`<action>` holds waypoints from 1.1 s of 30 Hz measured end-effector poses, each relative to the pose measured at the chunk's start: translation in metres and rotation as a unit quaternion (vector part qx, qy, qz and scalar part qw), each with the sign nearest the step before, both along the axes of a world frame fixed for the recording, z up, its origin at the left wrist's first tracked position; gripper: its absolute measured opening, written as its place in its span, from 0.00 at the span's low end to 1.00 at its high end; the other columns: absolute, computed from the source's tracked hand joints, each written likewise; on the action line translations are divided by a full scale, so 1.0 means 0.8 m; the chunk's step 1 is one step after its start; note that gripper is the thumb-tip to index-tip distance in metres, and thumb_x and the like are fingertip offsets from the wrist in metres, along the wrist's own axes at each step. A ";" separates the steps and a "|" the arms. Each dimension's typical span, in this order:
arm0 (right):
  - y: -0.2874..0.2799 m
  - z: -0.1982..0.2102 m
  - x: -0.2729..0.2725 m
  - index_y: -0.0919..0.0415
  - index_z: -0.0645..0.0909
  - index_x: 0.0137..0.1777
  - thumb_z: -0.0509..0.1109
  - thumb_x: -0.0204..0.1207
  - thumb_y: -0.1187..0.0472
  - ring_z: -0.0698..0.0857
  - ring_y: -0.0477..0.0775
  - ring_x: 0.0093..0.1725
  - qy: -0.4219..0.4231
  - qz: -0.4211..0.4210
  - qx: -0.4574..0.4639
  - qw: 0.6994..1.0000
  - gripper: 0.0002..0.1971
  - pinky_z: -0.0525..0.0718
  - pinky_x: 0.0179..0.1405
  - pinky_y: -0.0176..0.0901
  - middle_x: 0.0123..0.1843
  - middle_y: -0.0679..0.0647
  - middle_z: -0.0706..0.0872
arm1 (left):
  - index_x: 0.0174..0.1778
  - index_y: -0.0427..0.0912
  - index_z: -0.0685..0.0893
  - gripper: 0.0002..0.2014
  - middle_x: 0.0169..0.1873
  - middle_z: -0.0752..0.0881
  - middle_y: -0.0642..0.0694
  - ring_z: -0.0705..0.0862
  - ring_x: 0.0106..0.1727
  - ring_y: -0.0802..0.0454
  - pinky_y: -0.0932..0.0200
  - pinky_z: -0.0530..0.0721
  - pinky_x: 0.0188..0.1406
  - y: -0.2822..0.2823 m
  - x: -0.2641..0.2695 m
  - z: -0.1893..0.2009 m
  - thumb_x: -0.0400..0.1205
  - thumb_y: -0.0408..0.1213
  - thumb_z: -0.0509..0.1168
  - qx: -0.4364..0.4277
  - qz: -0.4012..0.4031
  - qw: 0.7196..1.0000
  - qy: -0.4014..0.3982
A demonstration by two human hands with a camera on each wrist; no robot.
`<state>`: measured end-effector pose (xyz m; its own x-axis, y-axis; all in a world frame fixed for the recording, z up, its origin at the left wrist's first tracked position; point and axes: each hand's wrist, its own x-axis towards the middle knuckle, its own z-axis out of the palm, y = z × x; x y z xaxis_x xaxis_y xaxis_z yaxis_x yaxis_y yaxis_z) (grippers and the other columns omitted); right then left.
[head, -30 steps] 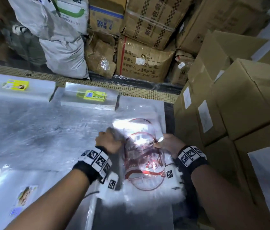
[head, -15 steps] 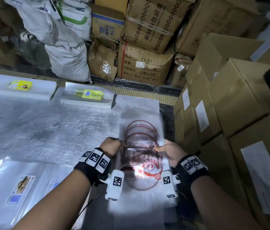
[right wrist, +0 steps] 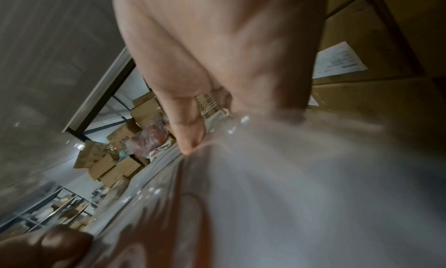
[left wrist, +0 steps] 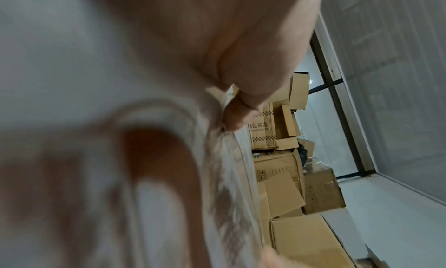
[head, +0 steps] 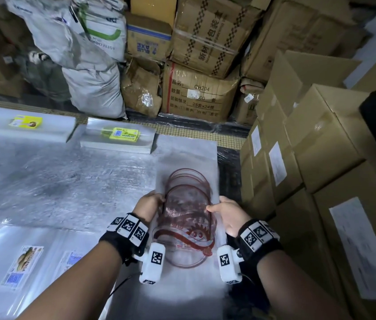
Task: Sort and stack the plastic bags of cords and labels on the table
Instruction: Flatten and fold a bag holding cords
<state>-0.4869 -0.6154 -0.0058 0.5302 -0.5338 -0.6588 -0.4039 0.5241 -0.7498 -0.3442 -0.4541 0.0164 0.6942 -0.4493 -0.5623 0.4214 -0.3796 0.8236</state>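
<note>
The left hand (head: 148, 205) pinched the left edge of a clear bag (head: 188, 218) with red cords inside. The right hand (head: 227, 212) pinched its right edge. The bag was near the right side of the table (head: 55, 181). Two piles of bags with yellow labels (head: 120, 134) lay at the far edge.

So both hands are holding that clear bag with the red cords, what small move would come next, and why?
Probably lower it flat onto the bags below and let go. The left hand and right hand pinch opposite edges of the bag of cords, which sits squarely over the pile of bags by the cardboard boxes. It looks lined up already, so setting it down seems the natural step.
</note>
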 end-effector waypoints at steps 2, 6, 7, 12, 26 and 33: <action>0.005 0.004 0.001 0.69 0.78 0.56 0.66 0.77 0.80 0.87 0.65 0.53 -0.012 -0.012 0.005 1.000 0.12 0.86 0.52 0.51 0.57 0.70 0.86 | 0.30 0.38 0.74 0.12 0.26 0.75 0.42 0.72 0.31 0.47 0.56 0.68 0.30 0.001 -0.002 -0.001 0.80 0.24 0.58 -0.011 0.015 1.000 -0.010; 0.000 -0.011 0.004 0.73 0.72 0.72 0.75 0.65 0.73 0.87 0.68 0.60 -0.011 -0.047 0.026 0.999 0.33 0.82 0.67 0.68 0.65 0.71 0.84 | 0.35 0.36 0.75 0.05 0.27 0.78 0.42 0.75 0.34 0.45 0.63 0.74 0.32 0.006 -0.002 -0.009 0.77 0.27 0.62 -0.030 0.016 0.999 0.023; 0.001 -0.009 0.003 0.73 0.72 0.70 0.74 0.67 0.73 0.87 0.69 0.59 -0.020 -0.050 0.033 0.998 0.30 0.82 0.67 0.68 0.64 0.71 0.84 | 0.37 0.35 0.78 0.03 0.29 0.81 0.39 0.77 0.36 0.43 0.59 0.77 0.40 0.009 -0.003 -0.010 0.72 0.30 0.66 -0.052 0.019 0.997 0.055; 0.005 0.005 -0.007 0.69 0.75 0.64 0.65 0.79 0.79 0.88 0.68 0.52 -0.027 0.012 0.028 0.999 0.15 0.85 0.59 0.63 0.59 0.71 0.85 | 0.63 0.34 0.79 0.24 0.51 0.88 0.28 0.86 0.51 0.31 0.41 0.85 0.55 0.024 -0.003 -0.018 0.70 0.19 0.68 -0.099 -0.029 0.985 0.135; 0.016 0.002 0.001 0.63 0.65 0.82 0.67 0.81 0.74 0.85 0.61 0.61 0.014 0.037 -0.027 0.999 0.30 0.83 0.67 0.63 0.71 0.67 0.80 | 0.57 0.42 0.77 0.26 0.42 0.83 0.39 0.83 0.40 0.43 0.63 0.83 0.24 0.022 -0.012 -0.017 0.75 0.07 0.56 -0.112 -0.015 0.989 0.097; 0.020 0.011 -0.005 0.76 0.74 0.67 0.62 0.78 0.83 0.84 0.74 0.64 0.019 0.017 -0.004 1.000 0.18 0.78 0.71 0.68 0.59 0.74 0.84 | 0.58 0.34 0.79 0.19 0.58 0.85 0.26 0.84 0.62 0.28 0.32 0.75 0.71 0.029 -0.003 -0.030 0.74 0.14 0.65 -0.092 -0.009 0.987 0.130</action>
<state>-0.4913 -0.5996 0.0028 0.5226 -0.5217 -0.6743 -0.4490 0.5039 -0.7379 -0.3462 -0.4309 -0.0075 0.5283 -0.5712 -0.6282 0.6226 -0.2425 0.7440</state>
